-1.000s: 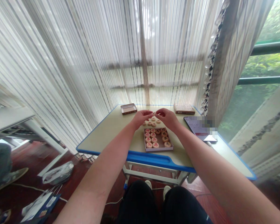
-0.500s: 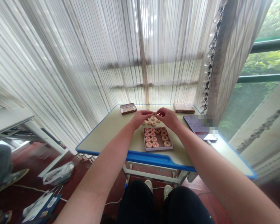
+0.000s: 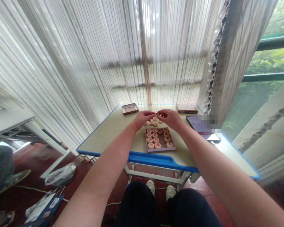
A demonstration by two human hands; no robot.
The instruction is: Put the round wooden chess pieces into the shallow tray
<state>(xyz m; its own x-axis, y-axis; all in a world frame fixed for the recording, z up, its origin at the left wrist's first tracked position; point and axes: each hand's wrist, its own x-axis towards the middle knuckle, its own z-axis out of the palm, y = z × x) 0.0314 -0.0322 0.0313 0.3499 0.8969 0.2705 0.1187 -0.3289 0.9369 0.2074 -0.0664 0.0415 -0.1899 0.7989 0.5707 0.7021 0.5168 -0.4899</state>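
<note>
Over the middle of the desk my two hands meet at a round wooden xiangqi piece (image 3: 156,114) with a dark character on it. My right hand (image 3: 169,118) pinches it from the right. From the left, the fingertips of my left hand (image 3: 142,119) close on its other side. Below the hands lie several loose xiangqi pieces (image 3: 151,123), partly covered by my fingers. Nearer to me is a shallow open box (image 3: 161,150). Red-marked pieces (image 3: 156,139) fill its left columns, and dark-marked pieces (image 3: 167,138) line its right side and part of the top row.
The pale desk (image 3: 109,132) has a blue rim. A box lid (image 3: 130,109) lies at its back left, and a flat box (image 3: 186,108) at the back right. A tablet (image 3: 198,124) rests beside my right forearm. Curtains hang behind. A plastic bag (image 3: 60,175) is on the floor.
Both hands stay together at the same spot, and the piece between them has turned slightly so its dark character faces me more. The view has shifted a little. The box's contents look unchanged.
</note>
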